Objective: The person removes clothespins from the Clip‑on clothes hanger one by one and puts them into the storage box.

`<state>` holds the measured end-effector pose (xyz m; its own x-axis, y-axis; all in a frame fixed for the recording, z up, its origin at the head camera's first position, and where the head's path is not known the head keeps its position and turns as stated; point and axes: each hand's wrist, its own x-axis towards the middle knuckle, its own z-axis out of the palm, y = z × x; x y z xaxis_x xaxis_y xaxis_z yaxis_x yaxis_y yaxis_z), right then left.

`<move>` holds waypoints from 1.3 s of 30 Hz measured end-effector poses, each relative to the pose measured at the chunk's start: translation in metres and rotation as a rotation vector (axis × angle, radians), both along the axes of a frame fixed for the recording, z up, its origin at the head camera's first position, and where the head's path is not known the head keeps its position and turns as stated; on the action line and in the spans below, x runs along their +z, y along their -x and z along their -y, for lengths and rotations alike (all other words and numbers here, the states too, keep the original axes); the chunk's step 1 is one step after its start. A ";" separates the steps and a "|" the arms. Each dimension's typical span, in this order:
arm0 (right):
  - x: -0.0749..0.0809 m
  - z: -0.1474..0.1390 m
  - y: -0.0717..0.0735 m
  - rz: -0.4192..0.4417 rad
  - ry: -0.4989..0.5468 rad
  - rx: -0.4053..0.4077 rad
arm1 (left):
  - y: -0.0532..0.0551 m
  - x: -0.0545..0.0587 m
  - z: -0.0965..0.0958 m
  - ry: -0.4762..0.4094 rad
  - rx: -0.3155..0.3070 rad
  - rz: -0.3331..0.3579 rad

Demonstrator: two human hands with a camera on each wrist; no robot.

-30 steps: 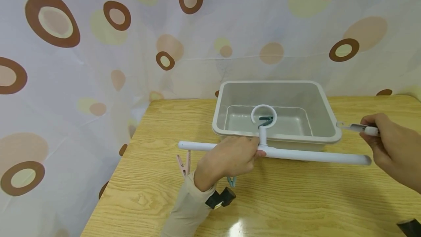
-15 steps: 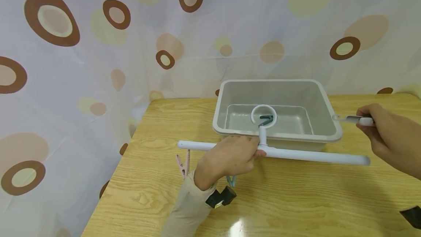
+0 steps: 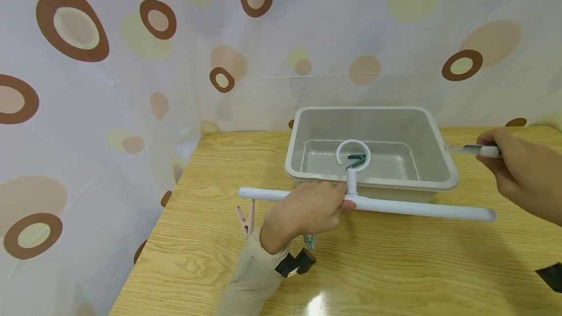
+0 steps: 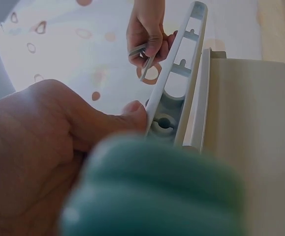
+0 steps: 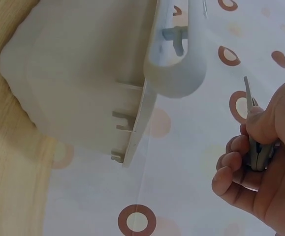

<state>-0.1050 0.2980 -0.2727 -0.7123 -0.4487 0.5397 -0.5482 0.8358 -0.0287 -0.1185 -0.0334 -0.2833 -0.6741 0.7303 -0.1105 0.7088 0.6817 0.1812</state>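
Note:
My left hand (image 3: 307, 208) grips a white hanger bar (image 3: 421, 207) near its middle, thumb against the bar's side. The hanger's open ring hook (image 3: 370, 152) stands up over the bin. From the bar's left part hang a pink clothespin (image 3: 251, 216) and a light blue clothespin (image 3: 309, 241), the latter partly behind the hand. Bar slots with small pegs (image 4: 182, 69) show in the left wrist view. At the right, my right hand (image 3: 522, 174) pinches a grey-white clothespin (image 3: 471, 149), its looped end pointing left, beyond the bar's right end.
A grey plastic bin (image 3: 447, 172) stands at the back of the wooden table (image 3: 197, 257), behind the hanger. Inside it lies a dark teal clothespin (image 3: 359, 161). A patterned curtain (image 3: 272, 38) rises behind the table and along its left.
My right hand has moved away from me and slightly left with the grey-white clothespin. My left hand and the hanger have stayed in place.

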 end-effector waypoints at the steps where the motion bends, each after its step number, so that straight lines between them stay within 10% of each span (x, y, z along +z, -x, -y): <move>1: 0.001 0.000 0.001 0.003 -0.003 -0.002 | 0.000 0.000 0.000 -0.001 0.000 0.001; 39: 0.022 0.010 0.063 0.089 -0.073 0.024 | -0.002 -0.001 0.000 0.030 -0.006 0.014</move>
